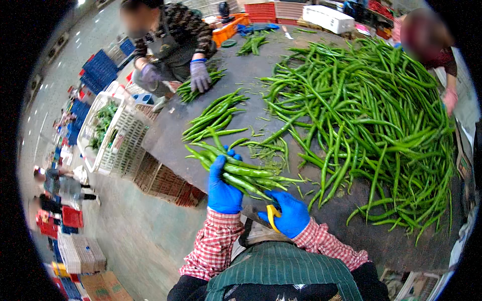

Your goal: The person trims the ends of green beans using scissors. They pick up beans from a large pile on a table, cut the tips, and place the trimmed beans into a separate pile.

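My left hand (pixel 225 188), in a blue glove, grips a bunch of long green chili peppers (pixel 244 171) above the near edge of a dark tabletop (pixel 244 79). Close to the stem ends on its right, my right hand (pixel 289 214), also gloved in blue, is closed around a tool with a yellow handle (pixel 273 218); the tool's kind is hard to tell. Beyond my left hand lies a loose row of peppers (pixel 216 116). A large heap of green chili peppers (pixel 361 124) covers the right side of the table.
A co-worker's gloved hand (pixel 200 76) rests on peppers at the far left; another person's pink-gloved hand (pixel 450 101) is at the right edge. A white plastic crate (pixel 124 146) with greens stands left of the table. A knife (pixel 287 33) lies at the far side.
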`<state>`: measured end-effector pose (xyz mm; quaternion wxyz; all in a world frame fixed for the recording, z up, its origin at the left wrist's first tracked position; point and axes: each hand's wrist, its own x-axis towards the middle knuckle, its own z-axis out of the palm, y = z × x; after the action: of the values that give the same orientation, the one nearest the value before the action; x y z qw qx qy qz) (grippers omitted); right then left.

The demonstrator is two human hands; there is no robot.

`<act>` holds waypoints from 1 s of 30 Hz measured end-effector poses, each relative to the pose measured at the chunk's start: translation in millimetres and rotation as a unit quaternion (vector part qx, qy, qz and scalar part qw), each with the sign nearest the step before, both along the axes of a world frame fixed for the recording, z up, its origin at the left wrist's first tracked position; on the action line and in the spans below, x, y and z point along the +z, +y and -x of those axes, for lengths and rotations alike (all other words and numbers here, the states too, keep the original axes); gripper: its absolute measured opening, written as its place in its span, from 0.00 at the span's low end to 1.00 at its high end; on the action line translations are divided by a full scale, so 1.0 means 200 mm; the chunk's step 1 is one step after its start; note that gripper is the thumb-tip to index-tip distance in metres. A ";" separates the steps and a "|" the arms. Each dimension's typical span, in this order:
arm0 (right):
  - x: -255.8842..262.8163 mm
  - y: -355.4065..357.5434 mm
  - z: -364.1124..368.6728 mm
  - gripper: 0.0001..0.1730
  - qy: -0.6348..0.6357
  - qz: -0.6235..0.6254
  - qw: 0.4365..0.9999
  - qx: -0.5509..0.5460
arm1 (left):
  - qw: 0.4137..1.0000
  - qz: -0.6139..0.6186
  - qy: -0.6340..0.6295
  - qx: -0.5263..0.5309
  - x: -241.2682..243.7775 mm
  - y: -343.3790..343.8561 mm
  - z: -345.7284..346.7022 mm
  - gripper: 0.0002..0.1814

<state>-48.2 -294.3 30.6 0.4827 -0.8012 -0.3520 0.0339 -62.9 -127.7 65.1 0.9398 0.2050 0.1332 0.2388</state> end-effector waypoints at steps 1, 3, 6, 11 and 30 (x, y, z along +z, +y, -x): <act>0.01 0.05 0.01 0.25 -0.005 0.004 1.000 0.020 | 1.000 -0.012 0.003 0.005 0.01 0.03 0.04 0.15; -0.07 0.04 0.02 0.25 0.041 -0.018 0.999 0.026 | 0.999 -0.010 0.038 -0.014 0.02 0.01 0.03 0.14; -0.18 -0.04 0.01 0.21 0.167 -0.095 0.981 -0.008 | 0.991 -0.129 0.006 -0.019 -0.16 0.00 -0.10 0.15; -0.13 0.04 0.05 0.19 0.110 -0.004 0.992 0.066 | 0.995 0.039 -0.008 0.094 -0.03 0.20 0.05 0.15; -0.25 0.34 -0.09 0.11 0.112 -0.078 0.984 0.115 | 0.929 -0.009 0.088 0.359 0.00 0.33 0.74 0.23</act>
<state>-29.8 -226.9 -18.7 0.5729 -0.7066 -0.3869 0.1508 -210.6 -61.4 64.5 0.7742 0.1718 0.2776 0.5422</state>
